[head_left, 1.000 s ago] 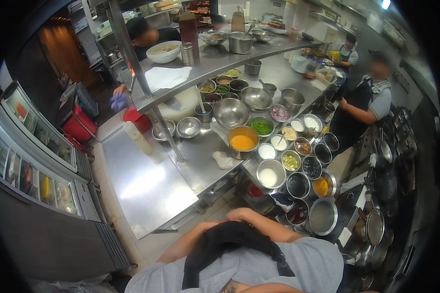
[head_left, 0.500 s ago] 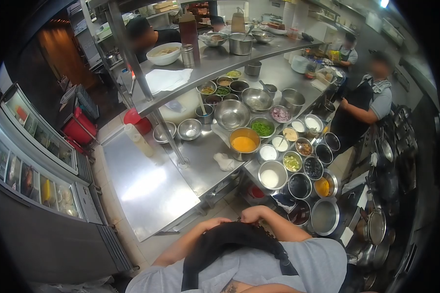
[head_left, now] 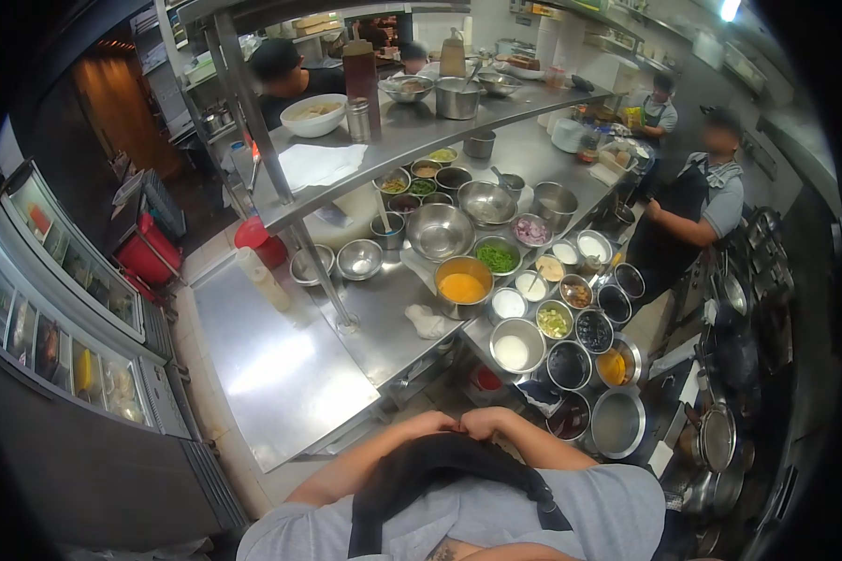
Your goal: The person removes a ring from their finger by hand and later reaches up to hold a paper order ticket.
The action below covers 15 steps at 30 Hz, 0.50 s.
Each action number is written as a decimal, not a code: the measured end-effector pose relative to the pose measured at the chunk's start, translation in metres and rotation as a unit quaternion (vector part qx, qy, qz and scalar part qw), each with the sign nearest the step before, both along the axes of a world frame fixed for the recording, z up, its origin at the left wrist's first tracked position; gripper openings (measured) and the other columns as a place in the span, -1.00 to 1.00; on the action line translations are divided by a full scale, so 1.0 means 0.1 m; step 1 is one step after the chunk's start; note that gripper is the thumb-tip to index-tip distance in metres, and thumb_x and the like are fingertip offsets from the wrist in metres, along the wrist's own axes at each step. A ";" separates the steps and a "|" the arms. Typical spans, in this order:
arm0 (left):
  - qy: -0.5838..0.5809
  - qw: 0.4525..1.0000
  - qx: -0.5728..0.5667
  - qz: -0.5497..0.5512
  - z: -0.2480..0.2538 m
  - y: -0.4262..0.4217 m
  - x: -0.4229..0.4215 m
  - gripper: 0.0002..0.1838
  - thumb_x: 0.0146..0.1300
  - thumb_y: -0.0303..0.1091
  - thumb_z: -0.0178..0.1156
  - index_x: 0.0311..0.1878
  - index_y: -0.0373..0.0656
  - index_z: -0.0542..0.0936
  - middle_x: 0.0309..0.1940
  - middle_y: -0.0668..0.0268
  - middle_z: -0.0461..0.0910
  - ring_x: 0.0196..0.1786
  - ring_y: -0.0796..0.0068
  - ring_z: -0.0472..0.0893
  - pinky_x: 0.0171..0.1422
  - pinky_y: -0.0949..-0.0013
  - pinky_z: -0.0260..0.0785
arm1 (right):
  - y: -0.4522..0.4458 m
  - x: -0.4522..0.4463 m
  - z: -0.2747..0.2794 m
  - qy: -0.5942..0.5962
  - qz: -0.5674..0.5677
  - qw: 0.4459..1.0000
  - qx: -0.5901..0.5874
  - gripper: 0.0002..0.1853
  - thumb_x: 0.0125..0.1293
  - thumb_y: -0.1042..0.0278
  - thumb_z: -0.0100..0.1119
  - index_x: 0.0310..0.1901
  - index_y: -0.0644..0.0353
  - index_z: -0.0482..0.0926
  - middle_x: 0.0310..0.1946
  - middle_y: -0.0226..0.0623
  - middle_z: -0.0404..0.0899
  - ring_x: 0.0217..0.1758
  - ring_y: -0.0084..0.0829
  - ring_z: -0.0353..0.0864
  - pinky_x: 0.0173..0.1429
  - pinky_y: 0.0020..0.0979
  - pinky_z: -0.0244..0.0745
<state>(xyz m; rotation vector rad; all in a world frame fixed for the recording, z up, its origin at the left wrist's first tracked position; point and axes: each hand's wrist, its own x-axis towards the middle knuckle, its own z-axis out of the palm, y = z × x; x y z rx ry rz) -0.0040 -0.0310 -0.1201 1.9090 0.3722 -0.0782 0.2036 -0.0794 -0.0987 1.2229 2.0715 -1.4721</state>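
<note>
In front of my waist, at the bottom of the head view, my left hand (head_left: 429, 424) and my right hand (head_left: 481, 423) are nearly touching. Both look closed, with fingers curled inward toward the front of my black apron (head_left: 440, 458). The apron's bib hides most of the fingertips, so whatever they grip cannot be made out. Beyond them stands the steel counter (head_left: 393, 360) with a crumpled white cloth (head_left: 426, 322) near its edge. A steel pot of orange liquid (head_left: 464, 288) sits just past the cloth.
Several steel containers hold chopped greens (head_left: 496, 259), red onion (head_left: 531, 230) and white sauce (head_left: 512, 352). An overhead shelf (head_left: 402, 131) on a metal post crosses the counter. Pans (head_left: 718, 438) crowd the stove side at right. A co-worker (head_left: 688, 220) stands there. Glass-doored fridges (head_left: 75, 318) line the left.
My hands have drawn closer together, the left moving right and the right dropping slightly. The view has shifted a little. The containers keep their places.
</note>
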 end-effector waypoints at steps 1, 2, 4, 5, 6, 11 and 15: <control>0.000 1.000 0.002 -0.002 0.04 -0.02 0.01 -0.60 0.36 -0.09 0.21 0.10 -0.17 0.67 -0.05 0.08 0.72 0.01 0.17 0.71 0.12 0.22 0.49 | -0.01 0.00 0.12 -0.022 -0.016 0.997 -0.077 -0.55 0.16 0.52 0.09 0.11 0.10 0.66 -0.40 0.08 0.69 -0.46 -0.20 0.75 -0.45 -0.24 0.64; -0.001 1.000 0.003 0.014 0.07 -0.05 0.01 -0.60 0.36 -0.09 0.21 0.10 -0.16 0.67 -0.04 0.08 0.72 0.01 0.15 0.70 0.12 0.22 0.49 | -0.01 0.01 0.05 -0.021 -0.017 0.997 -0.076 -0.55 0.16 0.52 0.09 0.11 0.10 0.66 -0.40 0.08 0.69 -0.46 -0.20 0.75 -0.45 -0.24 0.64; 0.001 0.999 0.007 0.033 0.09 -0.07 0.00 -0.60 0.35 -0.10 0.21 0.10 -0.16 0.67 -0.04 0.07 0.72 0.01 0.14 0.70 0.12 0.22 0.49 | 0.02 -0.06 0.03 -0.050 0.035 0.997 -0.048 -0.50 0.15 0.60 0.06 0.16 0.10 0.62 -0.40 0.03 0.70 -0.45 -0.19 0.76 -0.48 -0.25 0.65; -0.015 0.999 0.031 0.028 0.11 -0.07 0.00 -0.62 0.34 -0.12 0.21 0.08 -0.16 0.67 -0.05 0.05 0.72 0.00 0.14 0.70 0.10 0.20 0.49 | 0.03 -0.06 0.03 -0.047 0.038 0.997 -0.046 -0.50 0.15 0.60 0.06 0.16 0.10 0.62 -0.40 0.03 0.70 -0.45 -0.19 0.76 -0.48 -0.25 0.65; -0.030 0.998 0.055 0.022 0.13 -0.06 0.00 -0.64 0.34 -0.14 0.21 0.07 -0.16 0.67 -0.06 0.04 0.71 -0.01 0.14 0.70 0.08 0.19 0.49 | 0.02 -0.13 0.40 -0.086 0.032 0.995 -0.044 -0.53 0.14 0.61 0.06 0.12 0.16 0.64 -0.40 0.03 0.70 -0.45 -0.19 0.77 -0.48 -0.25 0.65; 0.045 0.998 0.037 -0.008 0.16 -0.02 -0.02 -0.67 0.31 -0.18 0.21 0.01 -0.19 0.67 -0.10 0.01 0.71 -0.04 0.06 0.69 0.02 0.14 0.47 | 0.02 -0.16 0.31 -0.188 0.043 0.980 -0.041 -0.57 0.12 0.56 0.11 0.06 0.11 0.70 -0.30 -0.06 0.74 -0.37 -0.18 0.78 -0.37 -0.22 0.67; 0.031 0.996 0.078 0.015 0.07 -0.03 -0.06 -0.67 0.31 -0.18 0.19 -0.01 -0.20 0.66 -0.12 0.01 0.70 -0.03 0.00 0.68 0.02 0.11 0.47 | 0.03 -0.15 0.51 -0.144 0.016 0.989 0.014 -0.81 0.16 0.50 0.19 -0.28 0.41 0.74 -0.44 0.02 0.73 -0.42 -0.18 0.78 -0.35 -0.20 0.66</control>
